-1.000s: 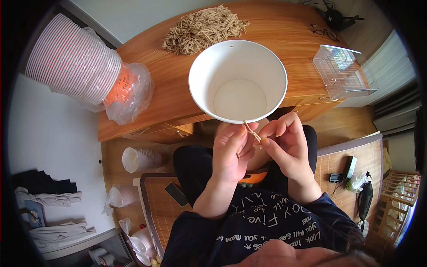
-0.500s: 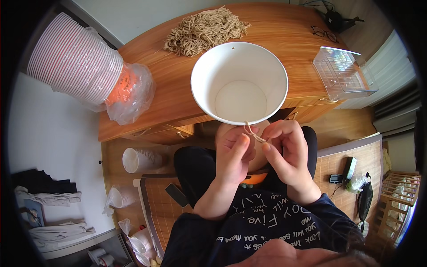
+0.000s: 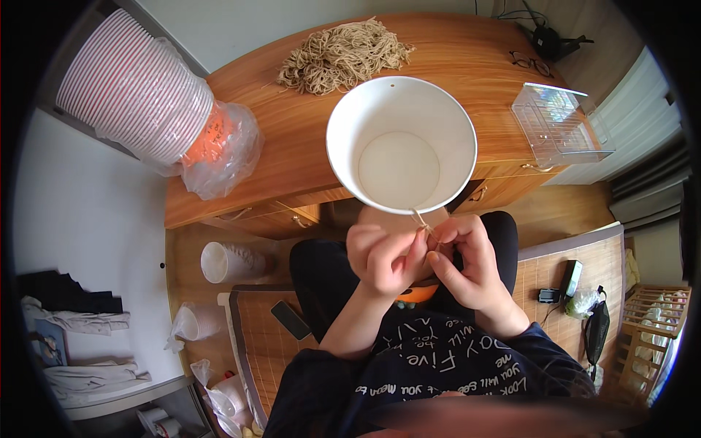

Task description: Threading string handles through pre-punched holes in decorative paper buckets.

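A white paper bucket (image 3: 438,120) is tilted with its mouth toward me at the desk's front edge, with a small hole in its far rim. A loop of beige twine (image 3: 417,217) hangs from the near rim. My left hand (image 3: 385,255) pinches the twine just below the rim, thumb and forefinger together. Close beside it, my right hand (image 3: 473,264) has its thumb and forefinger on the twine's end; the fingers partly hide it. A heap of beige twine (image 3: 343,57) lies on the desk behind the bucket.
On the wooden desk (image 3: 285,146) stand a bagged stack of buckets (image 3: 139,91) at left and a clear plastic rack (image 3: 558,128) at right. Glasses (image 3: 531,64) lie at the back. A white bucket (image 3: 232,263) and a phone (image 3: 290,320) are low at left.
My left hand has turned, its fingers curling in to pinch the twine near the rim. Both hands remain close together; the bucket appears slightly lower and to the right in view.
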`<state>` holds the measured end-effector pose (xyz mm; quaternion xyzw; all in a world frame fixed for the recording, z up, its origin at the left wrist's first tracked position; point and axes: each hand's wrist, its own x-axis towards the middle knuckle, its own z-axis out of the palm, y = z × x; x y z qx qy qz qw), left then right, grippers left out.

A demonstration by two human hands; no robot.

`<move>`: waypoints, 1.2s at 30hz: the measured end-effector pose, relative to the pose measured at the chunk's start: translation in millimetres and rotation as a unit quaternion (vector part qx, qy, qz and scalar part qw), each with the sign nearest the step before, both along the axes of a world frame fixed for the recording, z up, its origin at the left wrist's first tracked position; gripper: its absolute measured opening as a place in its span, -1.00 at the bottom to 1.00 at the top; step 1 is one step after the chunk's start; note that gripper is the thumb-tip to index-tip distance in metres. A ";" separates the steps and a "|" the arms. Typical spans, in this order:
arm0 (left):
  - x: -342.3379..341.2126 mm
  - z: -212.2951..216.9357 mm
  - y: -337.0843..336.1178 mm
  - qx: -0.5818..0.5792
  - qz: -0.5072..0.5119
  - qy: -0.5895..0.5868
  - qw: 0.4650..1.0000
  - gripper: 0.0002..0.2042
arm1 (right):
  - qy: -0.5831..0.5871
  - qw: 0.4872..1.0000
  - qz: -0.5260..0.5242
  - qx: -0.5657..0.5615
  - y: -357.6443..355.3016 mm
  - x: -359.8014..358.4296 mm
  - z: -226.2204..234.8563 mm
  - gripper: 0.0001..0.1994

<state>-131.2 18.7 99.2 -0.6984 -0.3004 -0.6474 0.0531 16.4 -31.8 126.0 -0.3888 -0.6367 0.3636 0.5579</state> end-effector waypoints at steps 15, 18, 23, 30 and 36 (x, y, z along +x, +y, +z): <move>-5.7 -11.2 3.9 0.090 0.009 0.038 0.995 -0.80 | 0.003 0.999 0.048 0.009 -36.3 -6.0 7.1 -0.82; -10.1 -12.9 4.7 0.064 0.027 0.019 0.997 -0.79 | 0.007 0.999 0.052 -0.002 -42.1 -5.2 9.5 -0.82; -10.6 -16.7 5.6 0.060 0.026 0.024 0.998 -0.77 | 0.009 0.998 0.057 0.022 -46.2 -7.0 11.0 -0.84; 15.2 -28.7 11.1 0.007 0.069 -0.012 0.998 0.17 | 0.008 0.996 0.090 -0.013 -54.6 -16.2 7.2 -0.86; 33.8 -22.8 30.1 -0.029 -0.130 -0.101 0.986 0.36 | -0.078 0.986 0.137 0.063 -74.0 -24.3 26.0 -0.80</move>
